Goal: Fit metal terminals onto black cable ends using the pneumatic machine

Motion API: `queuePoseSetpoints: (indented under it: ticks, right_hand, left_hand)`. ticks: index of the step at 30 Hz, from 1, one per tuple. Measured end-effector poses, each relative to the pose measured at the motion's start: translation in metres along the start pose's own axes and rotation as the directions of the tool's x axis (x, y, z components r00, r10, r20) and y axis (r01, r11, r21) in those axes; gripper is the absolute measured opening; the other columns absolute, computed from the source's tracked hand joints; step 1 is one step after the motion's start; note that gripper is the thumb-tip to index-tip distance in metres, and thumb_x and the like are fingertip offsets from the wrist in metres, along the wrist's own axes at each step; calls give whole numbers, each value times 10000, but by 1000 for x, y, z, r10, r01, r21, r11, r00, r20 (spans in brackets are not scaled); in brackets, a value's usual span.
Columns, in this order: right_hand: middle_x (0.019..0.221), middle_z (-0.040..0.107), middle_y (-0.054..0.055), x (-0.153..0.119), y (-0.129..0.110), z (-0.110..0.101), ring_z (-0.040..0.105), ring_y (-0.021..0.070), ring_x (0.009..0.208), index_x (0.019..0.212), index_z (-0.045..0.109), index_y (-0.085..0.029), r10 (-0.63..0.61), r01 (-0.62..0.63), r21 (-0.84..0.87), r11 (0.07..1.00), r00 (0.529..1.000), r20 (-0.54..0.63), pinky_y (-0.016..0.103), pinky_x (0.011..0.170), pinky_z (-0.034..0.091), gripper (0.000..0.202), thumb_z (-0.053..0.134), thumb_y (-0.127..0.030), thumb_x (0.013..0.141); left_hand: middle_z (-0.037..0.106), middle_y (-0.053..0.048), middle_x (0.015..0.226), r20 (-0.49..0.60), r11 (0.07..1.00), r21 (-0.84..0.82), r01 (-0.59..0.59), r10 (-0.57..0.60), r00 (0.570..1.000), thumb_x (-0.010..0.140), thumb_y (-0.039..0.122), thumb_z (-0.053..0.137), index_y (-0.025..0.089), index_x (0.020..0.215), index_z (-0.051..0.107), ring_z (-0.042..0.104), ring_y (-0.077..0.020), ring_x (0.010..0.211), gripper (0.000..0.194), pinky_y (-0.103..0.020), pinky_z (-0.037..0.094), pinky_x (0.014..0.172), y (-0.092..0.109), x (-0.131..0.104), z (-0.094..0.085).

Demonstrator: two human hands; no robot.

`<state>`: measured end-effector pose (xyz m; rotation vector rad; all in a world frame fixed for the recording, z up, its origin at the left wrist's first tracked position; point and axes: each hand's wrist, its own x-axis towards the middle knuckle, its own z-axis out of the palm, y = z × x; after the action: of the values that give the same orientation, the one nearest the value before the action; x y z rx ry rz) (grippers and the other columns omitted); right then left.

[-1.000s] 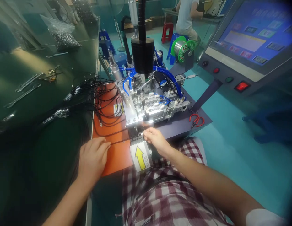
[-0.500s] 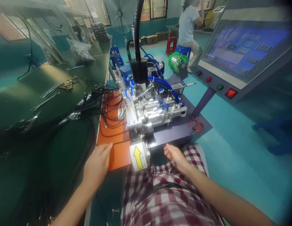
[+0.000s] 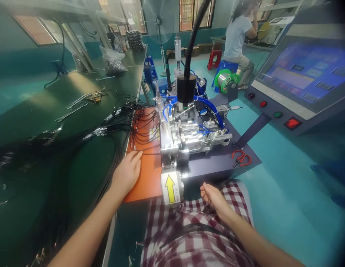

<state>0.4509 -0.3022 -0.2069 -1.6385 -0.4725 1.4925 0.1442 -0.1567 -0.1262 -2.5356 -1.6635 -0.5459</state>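
Observation:
My left hand (image 3: 127, 173) is over the orange board (image 3: 147, 183), its thumb and fingers pinched on a black cable (image 3: 151, 154). From the fingertips that cable runs right to the metal machine (image 3: 186, 137). More black cables with silver ends (image 3: 98, 132) lie bundled beyond and left of this hand. Above my lap, just in front of the machine's dark base, my right hand (image 3: 214, 200) is curled closed, with nothing showing between its fingers. A white cover with a yellow arrow (image 3: 170, 189) stands between the two hands.
A tilted touchscreen panel (image 3: 303, 74) stands at the right on a post. Red-handled pliers (image 3: 241, 158) lie on the machine base (image 3: 214, 163). Wrenches (image 3: 72, 111) and a bag of small metal parts (image 3: 112, 61) are on the green table (image 3: 86, 87). Farther back a person (image 3: 237, 40) sits.
My left hand has moved forward along the orange board, toward the machine's cable side, with the cable at its fingertips. My right hand stays curled near my lap. The camera view has turned left.

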Motion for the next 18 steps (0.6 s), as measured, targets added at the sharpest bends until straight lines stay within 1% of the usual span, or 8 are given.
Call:
queuePoseSetpoints:
  ticks: [4,8,10,12,15,16,17,18]
  right_hand:
    - [621,552,-14,-6,6,-5,402,97,477,720,573,-200,-22,22,-32,999,1000,13,255,497,284,445,672,-631,672]
    - [611,530,-18,-5,12,-9,371,88,468,725,560,-201,-39,41,-63,997,999,34,248,500,246,494,660,-678,641]
    - [586,515,-23,-4,14,-7,345,79,448,708,554,-199,-34,41,-98,994,997,66,244,497,220,522,655,-705,623]
    - [563,510,-24,-3,16,-3,333,77,436,673,542,-200,-19,37,-148,988,993,119,248,496,214,531,654,-716,617]
    - [556,529,-17,-7,23,0,368,93,457,615,514,-207,22,31,-237,971,975,219,269,514,259,516,680,-695,621]
    - [559,542,-14,-9,25,0,383,101,469,604,507,-209,42,28,-266,964,967,253,277,525,276,506,695,-679,621]
    - [567,557,-10,-11,28,1,397,108,482,601,508,-211,63,23,-288,957,957,284,285,538,292,492,711,-659,625]
    - [579,573,-7,-14,30,1,410,116,495,608,513,-212,87,18,-315,949,945,315,291,551,305,473,718,-638,638]
  left_hand:
    - [652,-141,1293,-4,999,-20,31,-31,1000,978,290,338,160,1281,649,631,-273,1157,454,-377,543,916,3,-4,0]
    - [641,-153,1296,-8,999,-43,30,-30,1000,970,264,348,152,1275,648,611,-281,1197,442,-410,519,987,7,-6,0]
    - [644,-168,1272,-2,998,-65,24,-24,1000,966,253,349,137,1262,650,624,-283,1168,437,-423,528,976,7,-4,-1]
    - [639,-175,1265,18,995,-104,15,-13,1000,968,245,339,125,1279,629,630,-276,1150,441,-430,533,968,4,-2,-6]
    - [628,-143,1279,93,982,-189,-6,24,995,992,234,293,154,1296,603,629,-219,1141,441,-394,512,1000,-4,-5,-29]
    - [642,-124,1249,141,976,-218,-15,46,989,1006,239,279,173,1261,624,633,-201,1123,434,-378,509,997,-8,-9,-40]
    - [673,-104,1165,201,969,-245,-27,78,976,1014,258,294,186,1190,659,646,-195,1078,412,-364,517,972,-10,-15,-53]
    - [695,-83,1076,276,960,-276,-46,125,953,1012,282,345,198,1108,688,663,-186,1004,366,-335,535,917,-11,-22,-65]
